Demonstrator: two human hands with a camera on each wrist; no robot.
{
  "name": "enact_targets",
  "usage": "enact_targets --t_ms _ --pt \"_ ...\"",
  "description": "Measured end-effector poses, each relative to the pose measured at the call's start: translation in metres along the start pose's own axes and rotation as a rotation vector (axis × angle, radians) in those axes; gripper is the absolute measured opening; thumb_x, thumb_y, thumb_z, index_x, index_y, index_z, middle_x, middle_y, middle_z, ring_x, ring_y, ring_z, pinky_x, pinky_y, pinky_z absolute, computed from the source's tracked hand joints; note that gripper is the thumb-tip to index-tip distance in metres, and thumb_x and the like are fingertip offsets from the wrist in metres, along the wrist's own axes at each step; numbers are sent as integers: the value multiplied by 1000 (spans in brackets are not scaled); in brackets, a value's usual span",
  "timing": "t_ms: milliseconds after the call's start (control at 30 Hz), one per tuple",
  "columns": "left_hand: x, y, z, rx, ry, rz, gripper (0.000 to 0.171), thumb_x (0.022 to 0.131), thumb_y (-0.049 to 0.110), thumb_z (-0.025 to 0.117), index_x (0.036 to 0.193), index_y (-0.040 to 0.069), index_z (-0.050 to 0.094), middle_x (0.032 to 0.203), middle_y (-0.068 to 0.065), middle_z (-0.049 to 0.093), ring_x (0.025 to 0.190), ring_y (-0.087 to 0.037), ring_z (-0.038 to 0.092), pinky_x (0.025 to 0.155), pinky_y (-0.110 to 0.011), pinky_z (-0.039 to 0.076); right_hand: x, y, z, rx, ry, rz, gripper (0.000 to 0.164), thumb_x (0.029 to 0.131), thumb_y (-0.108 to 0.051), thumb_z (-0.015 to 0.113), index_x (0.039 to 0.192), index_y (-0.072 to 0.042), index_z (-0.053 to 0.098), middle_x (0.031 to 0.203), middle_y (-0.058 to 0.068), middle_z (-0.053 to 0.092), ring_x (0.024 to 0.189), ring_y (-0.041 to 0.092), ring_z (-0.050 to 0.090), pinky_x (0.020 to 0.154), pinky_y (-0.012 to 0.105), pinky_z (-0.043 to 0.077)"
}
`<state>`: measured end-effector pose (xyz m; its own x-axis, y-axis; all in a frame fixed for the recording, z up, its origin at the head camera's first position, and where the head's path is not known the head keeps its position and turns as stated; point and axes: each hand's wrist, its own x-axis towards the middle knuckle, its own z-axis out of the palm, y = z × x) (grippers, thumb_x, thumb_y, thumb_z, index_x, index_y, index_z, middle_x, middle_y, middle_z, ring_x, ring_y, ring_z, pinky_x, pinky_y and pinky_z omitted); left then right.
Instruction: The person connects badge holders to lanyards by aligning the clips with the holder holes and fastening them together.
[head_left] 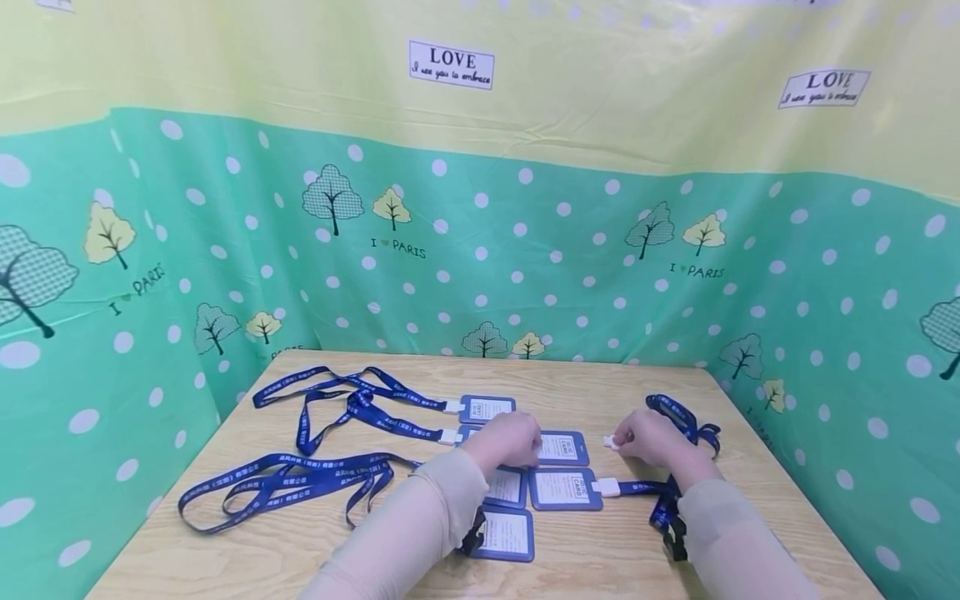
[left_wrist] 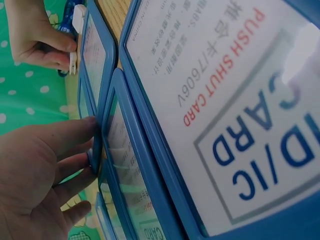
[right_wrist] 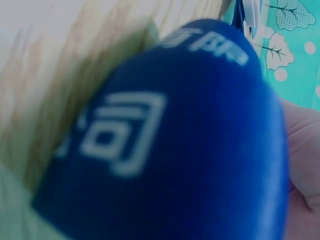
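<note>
My left hand (head_left: 512,439) pinches the near end of a blue-framed card holder (head_left: 562,448) between thumb and fingers, as the left wrist view shows. To its right, my right hand (head_left: 651,437) pinches a small white lanyard clip (head_left: 611,442), a short way from that holder's far end. The dark blue lanyard (head_left: 675,410) of this clip lies bunched beyond the right hand; in the right wrist view its printed strap (right_wrist: 190,130) covers most of the picture. Just in front, another card holder (head_left: 565,490) is joined to a white clip (head_left: 607,487) and blue lanyard.
More card holders lie near the left arm: one at the back (head_left: 487,409), one partly under the forearm (head_left: 506,487), one in front (head_left: 506,534). Blue lanyards (head_left: 277,483) spread over the table's left side. A patterned cloth (head_left: 480,250) hangs behind the wooden table (head_left: 600,558).
</note>
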<state>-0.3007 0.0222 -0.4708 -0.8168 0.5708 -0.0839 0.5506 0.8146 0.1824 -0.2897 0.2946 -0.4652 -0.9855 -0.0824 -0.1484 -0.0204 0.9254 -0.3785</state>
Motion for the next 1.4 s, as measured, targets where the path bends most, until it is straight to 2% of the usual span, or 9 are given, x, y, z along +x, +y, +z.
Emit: enact_targets --t_ms 167,433,600,767,833,1067,1200,1300,1400 --pt "-1 -2 1 14 6 13 26 86 36 81 106 19 80 102 7 70 92 -11 63 94 -30 52 0 0 0 -16 -5 -16 10 90 -8 78 94 -17 79 110 8 70 91 22 62 83 49 57" --pt "-4 0 -3 5 -4 14 19 86 33 80 98 19 79 94 8 67 84 -11 59 88 -28 52 -2 0 1 -71 4 -51 8 89 -10 78 92 -17 77 98 3 69 83 19 60 76 42 57" --pt "-6 3 -6 22 -4 2 21 87 34 80 100 19 80 103 7 71 92 -12 63 93 -29 52 -2 -1 1 -88 -10 -85 9 90 -9 77 87 -16 73 92 0 66 78 18 57 69 35 52" --pt "-6 3 -5 25 -11 12 15 88 34 79 92 20 79 93 7 68 80 -11 58 85 -29 53 -1 -4 2 -113 -21 -121 15 91 -8 75 83 -19 70 83 -2 62 74 17 55 67 34 50" --pt "-6 2 -5 21 -8 11 15 88 34 79 93 20 79 94 8 68 80 -11 59 85 -29 53 -2 -5 1 -124 -24 -131 15 91 -8 75 83 -19 70 82 -3 61 74 16 55 66 34 49" --pt "-7 3 -5 18 -9 -10 27 88 36 79 110 20 79 113 6 72 102 -13 65 97 -31 51 -1 -6 0 -149 -26 -157 8 92 -11 75 87 -16 71 85 -3 62 75 16 55 69 35 51" --pt "-6 1 -4 18 -8 -7 25 88 36 79 107 21 79 107 7 72 91 -11 63 95 -30 51 -1 -6 -1 -154 -29 -170 3 93 -13 75 93 -15 73 91 -2 66 79 16 57 75 40 55" --pt "-5 0 -3 13 -12 0 20 89 37 78 101 21 80 99 9 70 81 -10 58 89 -30 51 -2 -7 -1 -147 -27 -176 8 92 -12 76 99 -16 75 98 -1 69 84 16 60 83 47 57" --pt "-5 0 -3 7 -17 2 19 89 37 78 100 21 80 97 9 69 80 -10 56 88 -30 50 -4 -7 -2 -129 -24 -183 14 91 -9 76 103 -16 77 102 1 71 89 17 62 88 51 56"
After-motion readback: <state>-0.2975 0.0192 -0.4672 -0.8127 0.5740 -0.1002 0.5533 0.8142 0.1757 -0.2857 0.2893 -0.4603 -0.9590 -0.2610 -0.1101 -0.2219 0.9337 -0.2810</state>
